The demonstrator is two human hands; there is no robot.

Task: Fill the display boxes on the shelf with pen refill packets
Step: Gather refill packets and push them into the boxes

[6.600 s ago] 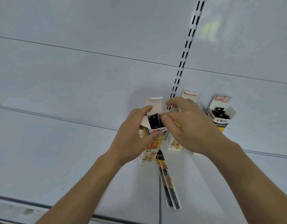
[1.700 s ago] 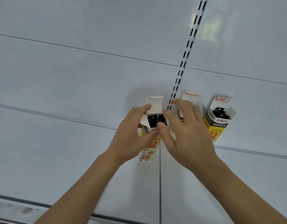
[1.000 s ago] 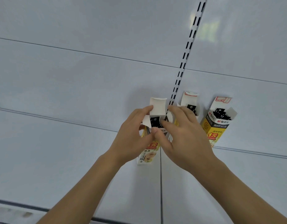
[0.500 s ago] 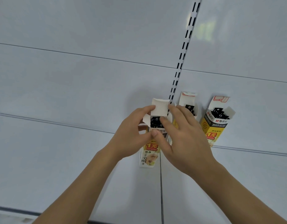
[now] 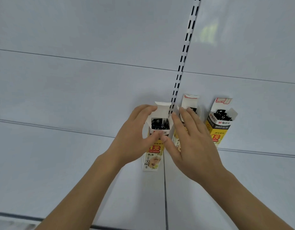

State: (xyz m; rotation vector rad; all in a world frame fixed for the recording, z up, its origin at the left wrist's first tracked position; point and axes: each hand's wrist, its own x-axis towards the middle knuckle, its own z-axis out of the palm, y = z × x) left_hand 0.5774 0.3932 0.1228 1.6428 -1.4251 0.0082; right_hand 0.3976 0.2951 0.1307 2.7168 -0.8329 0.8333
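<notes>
Three tall, narrow display boxes stand in a row on a white shelf (image 5: 60, 163), just right of the middle of the frame, against the white back wall (image 5: 93, 39). A slotted metal strip (image 5: 185, 52) runs up the wall from behind the boxes toward the top of the frame.

The left box (image 5: 152, 156) sits at the centre, with its top flap folded up and back. Its open mouth shows the dark ends of pen refill packets (image 5: 160, 124) packed inside. Its front is yellow and white with printed characters and a red price mark.

The left hand (image 5: 135, 138) grips this box near the top: the fingers curl round its left side and back, reaching the raised flap, while the thumb presses on the front just under the opening. The right hand (image 5: 191, 141) comes in from the lower right of the frame. Its thumb tip meets the left thumb on the front of the same box, and its fingers are fairly straight, spread upward across the front of the middle box (image 5: 190, 103). Whether those fingers press on that box or only pass in front of it cannot be told.

The middle box is mostly hidden behind the right hand; only its raised white flap and a dark bit of its opening show. The right box (image 5: 218, 127) stands apart from both hands, flap up, with dark packet ends showing in its mouth.
</notes>
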